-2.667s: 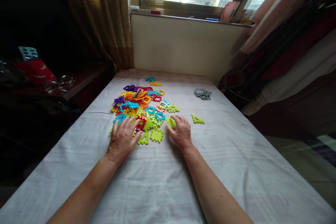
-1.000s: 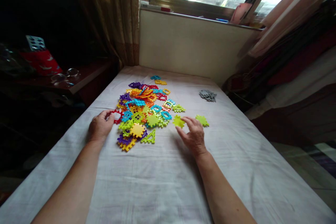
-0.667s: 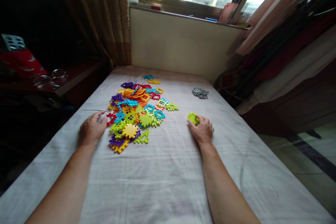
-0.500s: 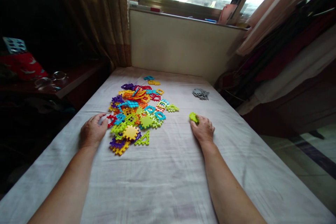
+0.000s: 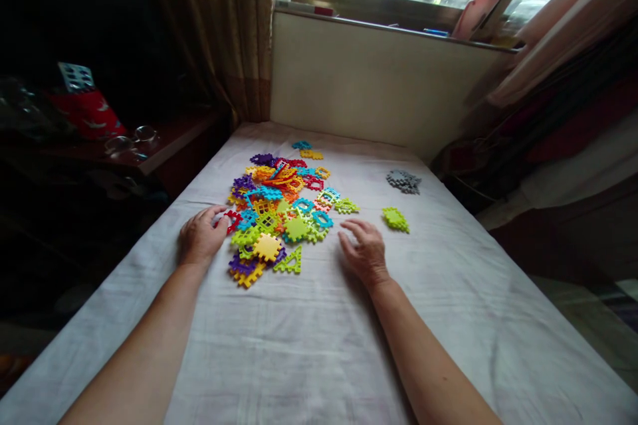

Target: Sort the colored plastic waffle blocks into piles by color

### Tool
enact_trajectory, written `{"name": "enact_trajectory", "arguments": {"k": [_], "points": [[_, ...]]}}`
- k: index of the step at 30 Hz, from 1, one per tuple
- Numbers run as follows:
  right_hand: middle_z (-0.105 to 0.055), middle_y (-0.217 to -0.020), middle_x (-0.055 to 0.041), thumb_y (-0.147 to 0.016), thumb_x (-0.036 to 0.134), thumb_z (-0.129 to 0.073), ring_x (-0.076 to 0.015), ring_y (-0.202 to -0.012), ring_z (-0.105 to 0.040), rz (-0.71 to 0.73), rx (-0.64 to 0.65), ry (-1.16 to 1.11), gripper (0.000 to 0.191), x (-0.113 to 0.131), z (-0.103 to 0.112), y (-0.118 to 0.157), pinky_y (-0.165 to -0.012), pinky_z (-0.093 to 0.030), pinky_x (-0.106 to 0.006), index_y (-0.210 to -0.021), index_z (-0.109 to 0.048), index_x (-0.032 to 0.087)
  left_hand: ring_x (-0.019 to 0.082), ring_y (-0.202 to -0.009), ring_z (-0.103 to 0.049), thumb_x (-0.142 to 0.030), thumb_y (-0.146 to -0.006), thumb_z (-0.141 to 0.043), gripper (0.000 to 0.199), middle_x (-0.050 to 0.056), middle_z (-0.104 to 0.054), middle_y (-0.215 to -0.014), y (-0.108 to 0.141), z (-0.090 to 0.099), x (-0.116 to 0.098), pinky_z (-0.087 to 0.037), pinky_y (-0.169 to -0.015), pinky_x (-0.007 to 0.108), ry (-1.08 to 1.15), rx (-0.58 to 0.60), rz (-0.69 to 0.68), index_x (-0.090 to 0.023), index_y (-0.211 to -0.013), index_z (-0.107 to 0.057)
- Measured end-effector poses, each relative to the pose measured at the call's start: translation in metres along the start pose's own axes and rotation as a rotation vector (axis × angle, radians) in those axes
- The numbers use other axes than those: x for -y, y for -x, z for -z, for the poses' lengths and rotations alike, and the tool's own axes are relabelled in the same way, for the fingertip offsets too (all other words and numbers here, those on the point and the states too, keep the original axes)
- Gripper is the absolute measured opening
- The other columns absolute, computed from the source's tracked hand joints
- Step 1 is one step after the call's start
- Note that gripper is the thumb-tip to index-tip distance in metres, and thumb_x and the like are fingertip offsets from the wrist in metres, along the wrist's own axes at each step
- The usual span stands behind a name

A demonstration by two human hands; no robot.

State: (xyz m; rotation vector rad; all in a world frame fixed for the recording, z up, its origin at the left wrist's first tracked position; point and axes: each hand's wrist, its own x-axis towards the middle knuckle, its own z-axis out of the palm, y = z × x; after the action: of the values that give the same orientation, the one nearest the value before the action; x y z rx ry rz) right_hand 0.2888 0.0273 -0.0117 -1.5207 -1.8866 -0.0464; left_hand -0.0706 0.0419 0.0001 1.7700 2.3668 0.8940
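A heap of colourful notched plastic pieces lies on the pale cloth, with a yellow square [image 5: 268, 248] and a green triangle [image 5: 290, 260] at its near side. My left hand [image 5: 203, 234] rests at the heap's left edge, fingers apart, its fingertips beside a red piece [image 5: 232, 222]. Just right of the heap, my right hand [image 5: 365, 249] is open with nothing in it, thumb and fingers spread towards the pieces. Some green pieces [image 5: 396, 220] lie together to the right of that hand. Farther back is a small pile of grey pieces [image 5: 403, 181].
The cloth-covered surface [image 5: 299, 345] ends at a wall [image 5: 349, 80] under a window. On the left, a dark side table [image 5: 174, 139] holds glasses [image 5: 132, 141] and a red patterned container [image 5: 94, 116]. Clothes hang at the right.
My right hand has let go of the green piece, which now lies on the cloth, and has moved left towards the heap. The camera view has shifted; my left hand stays by the heap.
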Motion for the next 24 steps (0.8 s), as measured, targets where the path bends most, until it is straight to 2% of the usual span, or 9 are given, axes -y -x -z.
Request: {"name": "enact_trajectory", "arguments": {"k": [1, 3, 6, 10, 16, 19, 21, 24], "points": [[-0.071, -0.107, -0.0094, -0.092, 0.032, -0.055, -0.0227, -0.1, -0.063, 0.139, 0.084, -0.078, 0.024, 0.017, -0.002, 0.004, -0.094, -0.048, -0.039, -0.105, -0.072, 0.023, 0.029, -0.108, -0.066, -0.036, -0.084, -0.048, 0.037, 0.007, -0.073, -0.118, 0.0, 0.0, 0.0, -0.05, -0.094, 0.039, -0.001, -0.002, -0.005, -0.023, -0.11, -0.072], [-0.071, -0.103, -0.009, -0.092, 0.036, -0.058, -0.0215, -0.095, -0.063, 0.319, 0.215, -0.14, 0.027, 0.046, -0.004, 0.011, -0.088, -0.05, -0.036, -0.111, -0.071, 0.022, 0.028, -0.106, -0.066, -0.036, -0.084, -0.049, 0.036, 0.007, -0.073, -0.116, 0.0, -0.001, 0.001, -0.05, -0.093, 0.038, 0.001, -0.006, -0.013, -0.024, -0.108, -0.072], [-0.068, -0.106, -0.0096, -0.084, 0.046, -0.068, -0.0238, -0.093, -0.061, 0.406, 0.342, -0.082, 0.042, 0.072, -0.002, 0.016, -0.084, -0.05, -0.038, -0.12, -0.068, 0.023, 0.027, -0.102, -0.067, -0.037, -0.084, -0.05, 0.035, 0.006, -0.074, -0.115, 0.001, -0.003, 0.002, -0.05, -0.092, 0.038, -0.001, -0.023, -0.038, -0.025, -0.108, -0.072], [-0.066, -0.111, -0.01, -0.081, 0.044, -0.071, -0.0251, -0.098, -0.059, 0.364, 0.363, -0.038, 0.033, 0.077, 0.001, 0.019, -0.086, -0.048, -0.039, -0.106, -0.068, 0.022, 0.026, -0.104, -0.067, -0.037, -0.083, -0.051, 0.034, 0.005, -0.073, -0.116, 0.001, -0.006, 0.004, -0.05, -0.093, 0.037, 0.0, -0.045, -0.084, -0.025, -0.107, -0.072], [-0.068, -0.105, -0.0093, -0.08, 0.052, -0.072, -0.0238, -0.096, -0.06, 0.413, 0.26, -0.126, 0.036, 0.06, -0.003, 0.02, -0.088, -0.046, -0.037, -0.095, -0.062, 0.021, 0.027, -0.109, -0.065, -0.04, -0.084, -0.051, 0.034, 0.007, -0.072, -0.12, -0.001, -0.013, 0.008, -0.047, -0.1, 0.039, 0.025, -0.073, -0.181, -0.023, -0.105, -0.071], [-0.067, -0.105, -0.0103, -0.083, 0.058, -0.066, -0.0249, -0.1, -0.059, 0.257, 0.053, -0.062, 0.039, 0.031, 0.0, 0.01, -0.091, -0.044, -0.038, -0.097, -0.061, 0.021, 0.027, -0.113, -0.064, -0.043, -0.085, -0.05, 0.036, 0.008, -0.071, -0.122, -0.001, -0.015, 0.007, -0.047, -0.102, 0.041, 0.037, -0.066, -0.227, -0.023, -0.106, -0.071], [-0.066, -0.107, -0.012, -0.085, 0.061, -0.062, -0.0268, -0.102, -0.058, 0.041, -0.09, 0.051, 0.042, 0.003, 0.007, 0.002, -0.092, -0.042, -0.039, -0.097, -0.061, 0.02, 0.027, -0.118, -0.061, -0.045, -0.085, -0.05, 0.037, 0.008, -0.069, -0.126, 0.001, -0.016, 0.006, -0.045, -0.105, 0.043, 0.032, -0.056, -0.264, -0.024, -0.107, -0.071], [-0.065, -0.11, -0.0147, -0.083, 0.063, -0.06, -0.0307, -0.106, -0.056, -0.307, -0.19, 0.243, 0.047, -0.041, 0.02, -0.004, -0.093, -0.04, -0.043, -0.098, -0.062, 0.018, 0.03, -0.125, -0.057, -0.048, -0.085, -0.051, 0.039, 0.009, -0.065, -0.132, 0.004, -0.018, 0.002, -0.041, -0.109, 0.049, 0.001, -0.041, -0.303, -0.025, -0.11, -0.07]]}}
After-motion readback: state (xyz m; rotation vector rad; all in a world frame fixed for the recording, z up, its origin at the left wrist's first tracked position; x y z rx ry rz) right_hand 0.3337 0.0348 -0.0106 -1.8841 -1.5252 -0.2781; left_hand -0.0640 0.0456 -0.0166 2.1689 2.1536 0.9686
